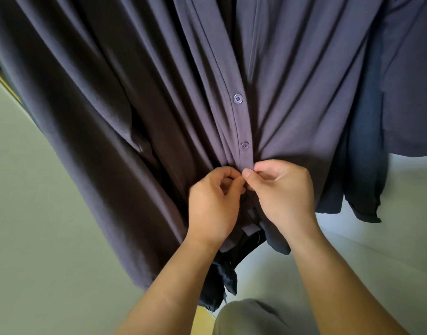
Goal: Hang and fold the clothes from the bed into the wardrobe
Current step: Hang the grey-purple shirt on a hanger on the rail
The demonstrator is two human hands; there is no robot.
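A dark purple button-front shirt [140, 97] hangs in front of me and fills most of the view. Two of its buttons [238, 98] show fastened along the placket. Just below the lower button, my left hand [212, 204] pinches the left edge of the placket. My right hand [283, 197] pinches the right edge, thumb tip against the left hand's fingers. The button or hole between my fingertips is hidden. The hanger is out of view above.
A darker navy garment [362, 165] hangs to the right, behind the shirt, with another purple piece [410, 88] at the far right. A black garment [219, 284] hangs lower behind the shirt's hem. Pale wardrobe panels [38, 226] lie left and right. My knee [246, 320] shows at the bottom.
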